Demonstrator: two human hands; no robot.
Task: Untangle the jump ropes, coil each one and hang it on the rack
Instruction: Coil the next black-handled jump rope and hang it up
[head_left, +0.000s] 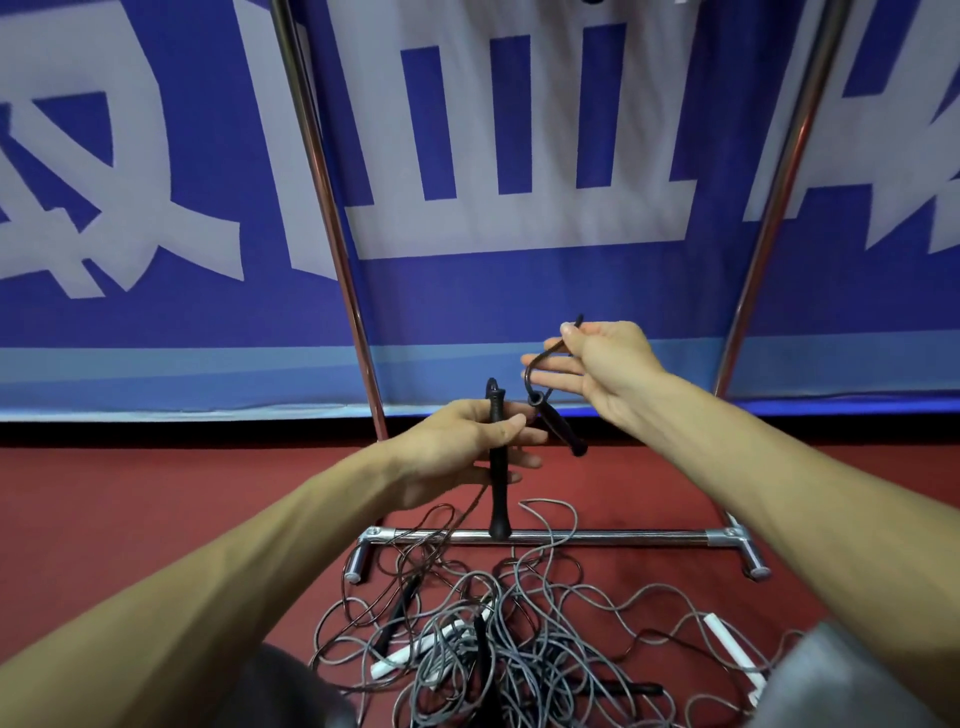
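Up front, left hand (457, 452) gripping a black handle (497, 488) upright, right hand (610, 371) pinching a cord (545, 356), other fingers (558, 387) spread, second handle (560, 428) dangling below, tangled ropes (493, 639) heaped on red floor (156, 493) at the rack (597, 538) foot, blue banner (519, 296) behind.

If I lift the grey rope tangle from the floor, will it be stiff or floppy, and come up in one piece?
Probably floppy: the grey tangle lies in loose, wavy loops. It would likely rise as one clump, since so many of those loops cross each other. The white handle inside might dangle and swing.
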